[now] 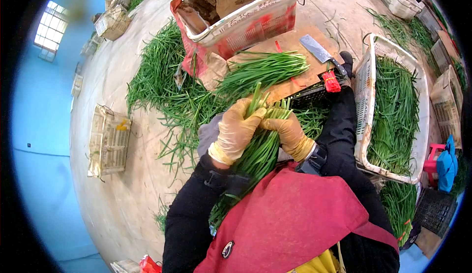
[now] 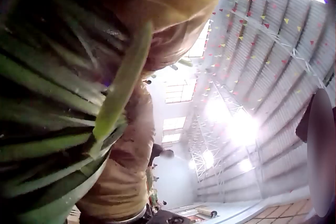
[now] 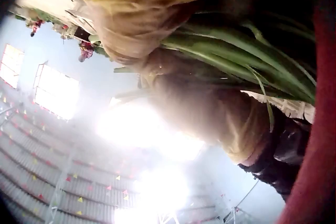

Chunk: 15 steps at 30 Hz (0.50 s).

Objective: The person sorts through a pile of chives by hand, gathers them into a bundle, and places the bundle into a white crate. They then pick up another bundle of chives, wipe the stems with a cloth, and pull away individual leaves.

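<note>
Both hands wear pale yellowish gloves and meet in front of the red apron. My left hand (image 1: 232,133) grips a bunch of garlic chives (image 1: 260,152) near its pale stem ends, which stick up past the fingers. On the other side my right hand (image 1: 291,133) holds the same bunch, fingers curled in at the stems. The long leaves hang down toward the lap. In the left wrist view, one loose leaf (image 2: 123,87) stands out in front of the gloves. Just ahead, more cut chives (image 1: 268,71) lie on a wooden board (image 1: 309,74).
A cleaver (image 1: 317,49) and red ties (image 1: 331,81) lie at the board's right. A chive-filled white crate (image 1: 363,110) stands at right, and a red-and-white crate (image 1: 260,29) stands ahead. Loose chives (image 1: 160,66) are heaped on the floor at left, near another crate (image 1: 109,142).
</note>
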Available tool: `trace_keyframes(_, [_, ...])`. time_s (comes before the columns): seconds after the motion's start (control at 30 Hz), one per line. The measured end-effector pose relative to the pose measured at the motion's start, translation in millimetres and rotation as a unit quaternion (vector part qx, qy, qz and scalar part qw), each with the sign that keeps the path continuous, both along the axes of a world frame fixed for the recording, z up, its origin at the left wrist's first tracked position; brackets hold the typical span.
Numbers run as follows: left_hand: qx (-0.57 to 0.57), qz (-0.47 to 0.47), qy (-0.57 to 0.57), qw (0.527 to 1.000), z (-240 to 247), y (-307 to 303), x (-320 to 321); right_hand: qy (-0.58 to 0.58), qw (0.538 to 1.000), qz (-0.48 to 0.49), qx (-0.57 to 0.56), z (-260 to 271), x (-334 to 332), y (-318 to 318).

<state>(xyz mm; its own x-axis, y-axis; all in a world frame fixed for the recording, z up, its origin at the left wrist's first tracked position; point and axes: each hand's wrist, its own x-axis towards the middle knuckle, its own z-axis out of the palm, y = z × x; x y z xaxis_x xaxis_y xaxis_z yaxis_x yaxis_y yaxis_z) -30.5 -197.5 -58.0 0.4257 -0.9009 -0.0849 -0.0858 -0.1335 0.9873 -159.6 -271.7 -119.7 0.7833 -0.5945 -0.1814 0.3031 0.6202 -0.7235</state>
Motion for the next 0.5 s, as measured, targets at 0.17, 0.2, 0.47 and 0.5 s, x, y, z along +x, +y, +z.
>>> trace_keyframes(0.17, [0.047,-0.049,-0.066,0.995,13,7,5,0.024,0.999,-0.016,-0.024,-4,1,1])
trace_keyframes(0.2, [0.054,-0.056,-0.108,0.991,11,10,6,0.026,0.999,-0.018,-0.011,-3,2,0])
trace_keyframes(0.47, [0.013,-0.073,-0.190,0.979,5,19,4,0.006,0.999,0.002,0.041,6,-2,0])
trace_keyframes(0.5, [0.016,-0.074,-0.169,0.983,2,19,5,0.003,0.999,0.010,0.037,5,-3,-1])
